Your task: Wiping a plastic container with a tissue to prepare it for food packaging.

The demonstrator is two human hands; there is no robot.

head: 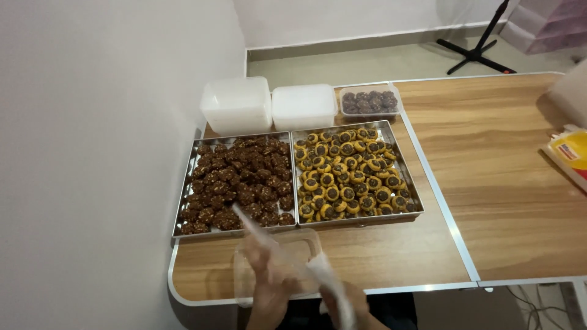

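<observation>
My left hand (pixel 269 282) and my right hand (pixel 350 305) are low at the table's front edge, both blurred. Between them stretches a thin clear plastic piece (pixel 292 252), running from the near edge of the left tray down to my right hand; both hands appear to grip it. Under my hands sits an empty clear plastic container (pixel 307 239). Just beyond it lie two metal trays side by side: the left tray (pixel 182 211) is full of dark chocolate cookies (pixel 238 177), and the right tray (pixel 417 194) is full of yellow cookies with dark centres (pixel 348 174).
Behind the trays stand two closed translucent boxes (pixel 237 104) (pixel 304 105) and a small clear box of dark cookies (pixel 369 102). A yellow packet (pixel 572 153) lies at the right edge of the adjoining wooden table (pixel 501 183). A wall (pixel 92 153) runs along the left. A black stand base (pixel 477 54) is on the floor.
</observation>
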